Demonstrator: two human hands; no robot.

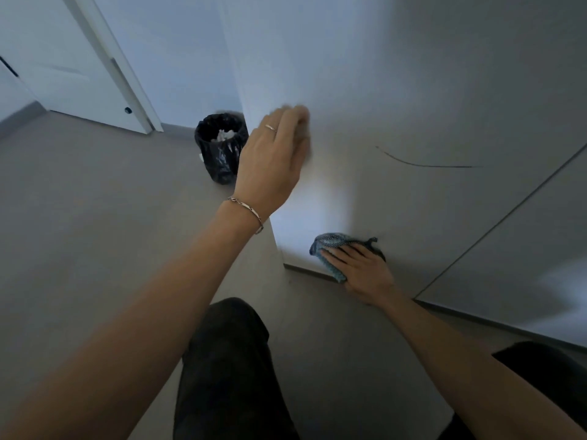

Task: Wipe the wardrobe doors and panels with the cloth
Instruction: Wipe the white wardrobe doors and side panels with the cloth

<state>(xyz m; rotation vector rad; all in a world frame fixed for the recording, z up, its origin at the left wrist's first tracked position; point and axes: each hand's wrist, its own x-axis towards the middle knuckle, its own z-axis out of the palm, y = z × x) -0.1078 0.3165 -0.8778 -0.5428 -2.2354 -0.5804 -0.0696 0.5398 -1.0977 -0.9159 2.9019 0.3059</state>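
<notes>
Head view: the cloth (330, 249) is pressed flat under the straight fingers of the right hand (362, 273) against the wardrobe panel (413, 106), low near its bottom edge, presumably for wiping. The left hand (273, 157), blurred, is set on the panel corner above, likely as a brace; its fingers cannot be made out.

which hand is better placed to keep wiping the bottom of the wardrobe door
Right. The right hand already presses the cloth flat against the wardrobe door near its bottom edge. The left hand rests higher on the door's edge, with no cloth.
</notes>
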